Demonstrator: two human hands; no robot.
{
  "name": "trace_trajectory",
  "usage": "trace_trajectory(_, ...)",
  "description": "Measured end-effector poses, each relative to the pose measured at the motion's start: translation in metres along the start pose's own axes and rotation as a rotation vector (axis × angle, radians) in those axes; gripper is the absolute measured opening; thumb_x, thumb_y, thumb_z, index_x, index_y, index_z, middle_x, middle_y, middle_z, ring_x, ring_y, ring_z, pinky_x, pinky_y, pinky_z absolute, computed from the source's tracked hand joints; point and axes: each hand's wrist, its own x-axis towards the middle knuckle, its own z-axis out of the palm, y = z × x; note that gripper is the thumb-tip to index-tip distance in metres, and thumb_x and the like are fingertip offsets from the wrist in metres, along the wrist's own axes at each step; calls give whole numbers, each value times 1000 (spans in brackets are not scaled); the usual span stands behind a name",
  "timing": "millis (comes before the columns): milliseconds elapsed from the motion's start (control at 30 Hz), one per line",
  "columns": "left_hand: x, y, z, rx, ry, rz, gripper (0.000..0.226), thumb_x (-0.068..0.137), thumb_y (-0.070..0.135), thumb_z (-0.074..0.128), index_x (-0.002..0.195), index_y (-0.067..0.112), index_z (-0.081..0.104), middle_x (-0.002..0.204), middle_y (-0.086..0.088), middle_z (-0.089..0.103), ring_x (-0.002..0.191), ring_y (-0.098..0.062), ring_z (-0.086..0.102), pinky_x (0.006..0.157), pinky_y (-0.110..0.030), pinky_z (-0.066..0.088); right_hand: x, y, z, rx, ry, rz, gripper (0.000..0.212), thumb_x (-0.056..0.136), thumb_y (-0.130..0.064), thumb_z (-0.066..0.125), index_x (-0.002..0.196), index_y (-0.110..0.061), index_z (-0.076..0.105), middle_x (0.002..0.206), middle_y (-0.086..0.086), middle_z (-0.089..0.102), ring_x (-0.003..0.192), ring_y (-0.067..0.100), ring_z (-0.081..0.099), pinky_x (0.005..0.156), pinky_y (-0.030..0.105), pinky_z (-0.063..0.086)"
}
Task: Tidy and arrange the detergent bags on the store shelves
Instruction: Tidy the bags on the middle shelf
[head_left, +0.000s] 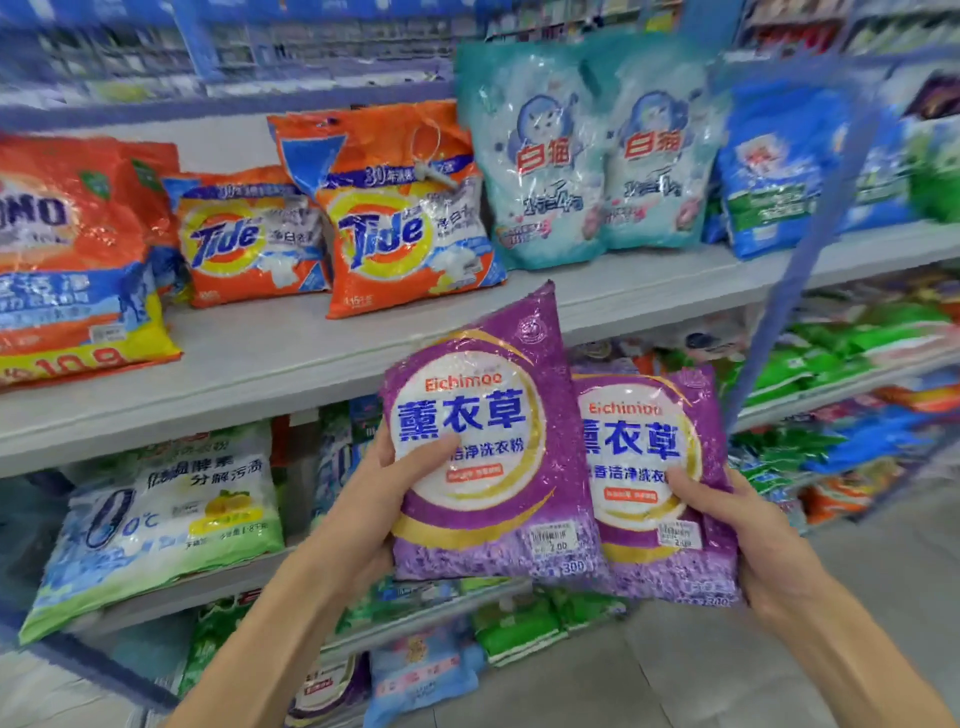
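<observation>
Hands (769, 540) around purple detergent bags (488, 447)

Purple bags (483, 447) (white circle, gold swirl); orange Tide bags (405, 218).

Bright even light, blurred wide-angle edges.

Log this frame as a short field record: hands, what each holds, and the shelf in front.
left hand: grips the left purple bag, thumb on its front
right hand: grips the right purple bag, thumb on its front
bag overlap: left bag's edge lies over the right one
bags' place: in the air, below the grey shelf
shelf stock: two orange Tide bags, two teal bags
</observation>
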Motion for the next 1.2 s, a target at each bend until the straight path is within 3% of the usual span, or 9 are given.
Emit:
trace_trajectory(67,6,18,37,40,-37,57,56,76,12,72,130,18,58,108,-13,78,86,-29,78,63,-37,64,-13,-31,-16,3,39,-46,82,48,-25,98,122,-4,67,111,23,75,91,36,76,79,50,63)
trace_trajectory(200,18,39,113,147,-147,152,54,79,2,73,126,25,58,109,-7,78,90,-28,77,64,-35,63,-41,-93,-57,63,114,-185,40,74,-7,66,113,-6,68,95,13,79,78,26,78,66,40,65)
trace_trajectory(367,39,41,216,107,-217,117,43,71,7,74,112,17,67,100,-12,79,79,-25,78,60,-34,62,-64,-155,-137,128,212,-317,55,77,-4,61,132,-4,59,103,13,79,83,27,78,67,39,64)
trace_trajectory(467,52,32,281,93,-212,52,33,77,8,75,109,10,69,93,-15,79,70,-24,77,55,-32,61,-74,-188,-189,174,250,-346,56,77,-1,60,133,-4,59,111,17,76,89,32,77,68,43,64)
trace_trajectory(567,70,21,337,94,-195,1,30,85,13,75,115,11,70,93,-15,79,73,-28,78,56,-37,62,-80,-217,-237,192,267,-361,53,75,0,59,128,-4,62,108,20,76,88,35,77,67,46,64)
trace_trajectory(700,90,3,405,110,-241,-7,51,72,23,79,121,14,71,102,-16,78,86,-33,77,76,-49,63,-76,-257,-291,170,304,-374,35,83,-15,61,114,-6,74,103,18,78,87,31,78,64,42,64)
trace_trajectory(900,127,-26,487,89,-281,-15,44,70,11,79,113,6,73,102,-22,77,81,-36,77,65,-43,64,-55,-300,-366,122,352,-378,47,81,-32,68,125,-14,66,114,16,76,99,35,75,81,51,62)
trace_trajectory(1100,195,-53,568,60,-298,-27,50,74,7,77,123,6,68,107,-21,76,88,-37,77,65,-44,64,-4,-340,-448,129,380,-373,52,79,-31,70,127,-13,65,115,17,76,98,36,75,80,52,62)
trace_trajectory(1200,229,-59,609,24,-283,-14,45,79,11,76,123,11,67,105,-19,77,89,-37,76,71,-50,64,25,-366,-478,123,377,-380,62,69,-37,83,124,-14,66,114,17,76,96,36,76,79,52,63)
